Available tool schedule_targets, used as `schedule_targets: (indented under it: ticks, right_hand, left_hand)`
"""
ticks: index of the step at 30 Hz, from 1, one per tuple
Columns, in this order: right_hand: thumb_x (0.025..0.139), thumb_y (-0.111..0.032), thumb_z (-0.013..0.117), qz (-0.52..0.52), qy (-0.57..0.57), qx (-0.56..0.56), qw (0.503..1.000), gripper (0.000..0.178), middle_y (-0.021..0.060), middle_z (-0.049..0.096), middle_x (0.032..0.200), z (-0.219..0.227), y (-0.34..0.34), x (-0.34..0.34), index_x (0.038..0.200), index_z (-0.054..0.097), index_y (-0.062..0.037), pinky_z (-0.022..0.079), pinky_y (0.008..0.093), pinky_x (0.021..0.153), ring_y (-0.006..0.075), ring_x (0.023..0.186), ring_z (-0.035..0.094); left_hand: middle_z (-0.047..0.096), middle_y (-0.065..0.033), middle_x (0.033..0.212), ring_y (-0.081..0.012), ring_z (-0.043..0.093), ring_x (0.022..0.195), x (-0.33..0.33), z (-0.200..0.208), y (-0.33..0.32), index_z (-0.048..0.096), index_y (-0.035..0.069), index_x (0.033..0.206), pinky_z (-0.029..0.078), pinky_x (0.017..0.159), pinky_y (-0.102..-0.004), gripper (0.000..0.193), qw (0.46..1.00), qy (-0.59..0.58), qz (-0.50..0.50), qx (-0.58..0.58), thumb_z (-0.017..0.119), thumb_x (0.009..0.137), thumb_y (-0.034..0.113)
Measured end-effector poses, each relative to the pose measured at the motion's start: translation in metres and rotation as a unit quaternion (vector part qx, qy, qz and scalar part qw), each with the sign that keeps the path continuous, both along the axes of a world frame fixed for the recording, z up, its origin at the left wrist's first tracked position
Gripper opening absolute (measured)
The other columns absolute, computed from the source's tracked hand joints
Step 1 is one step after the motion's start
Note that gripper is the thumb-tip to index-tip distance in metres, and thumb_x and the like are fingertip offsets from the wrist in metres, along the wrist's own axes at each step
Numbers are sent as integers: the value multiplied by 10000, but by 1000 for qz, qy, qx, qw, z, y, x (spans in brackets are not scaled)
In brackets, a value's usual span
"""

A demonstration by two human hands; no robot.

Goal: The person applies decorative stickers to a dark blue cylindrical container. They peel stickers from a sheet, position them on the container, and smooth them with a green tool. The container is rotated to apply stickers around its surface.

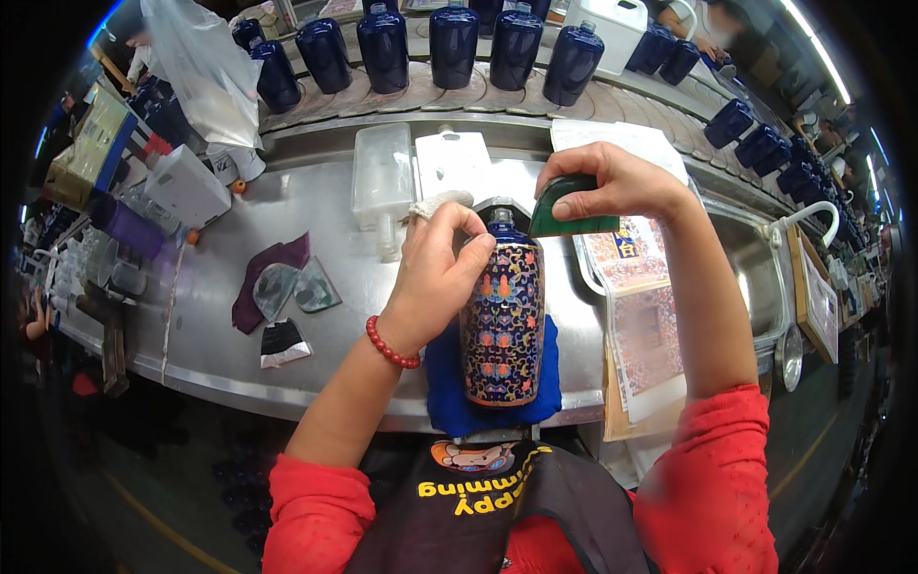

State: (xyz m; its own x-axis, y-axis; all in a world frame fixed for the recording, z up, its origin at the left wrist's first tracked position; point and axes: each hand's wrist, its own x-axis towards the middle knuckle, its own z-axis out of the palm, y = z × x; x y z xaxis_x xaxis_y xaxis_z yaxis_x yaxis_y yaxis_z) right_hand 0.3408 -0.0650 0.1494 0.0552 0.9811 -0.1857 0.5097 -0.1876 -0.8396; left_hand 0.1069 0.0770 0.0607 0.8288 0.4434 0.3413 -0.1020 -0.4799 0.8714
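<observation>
A dark blue glass bottle (502, 330) with a colourful floral pattern rests on a folded blue cloth (552, 378), its neck pointing away from me. My left hand (442, 263), a red bead bracelet at its wrist, is closed at the bottle's left shoulder, thumb and finger against it. A crumpled whitish cloth (438, 204) shows at its knuckles; how it is held is partly hidden. Just right of the bottle's neck, my right hand (612, 184) grips a flat dark green scraper (579, 226), whose lower edge is near the bottle's shoulder.
Patterned printed sheets (645, 325) lie to the right, beside a metal sink (751, 277). Purple and clear scraps (277, 287) lie left. A clear plastic container (381, 172) and white jug (451, 158) stand behind. Several plain blue bottles (453, 48) line a slatted conveyor (426, 99).
</observation>
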Motion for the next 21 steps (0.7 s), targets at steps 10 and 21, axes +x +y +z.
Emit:
schedule_targets:
  ticks: [10, 21]
  right_hand:
    - [856, -193, 838, 72, 17, -16, 997, 325, 7, 723, 952, 6, 17, 4, 1096, 714, -13, 533, 256, 826, 78, 894, 641]
    - [843, -203, 847, 49, 34, -27, 998, 336, 7, 730, 953, 5, 20, 6, 1096, 719, -22, 540, 256, 823, 87, 892, 655]
  left_hand:
    - [634, -125, 987, -298, 548, 979, -4, 5, 0, 600, 30, 1017, 426, 911, -402, 207, 999, 1, -30, -29, 631, 944, 221]
    - [643, -122, 1046, -294, 553, 1024, -7, 3, 0, 606, 30, 1048, 421, 960, -395, 211, 999, 1, -28, -33, 629, 949, 216]
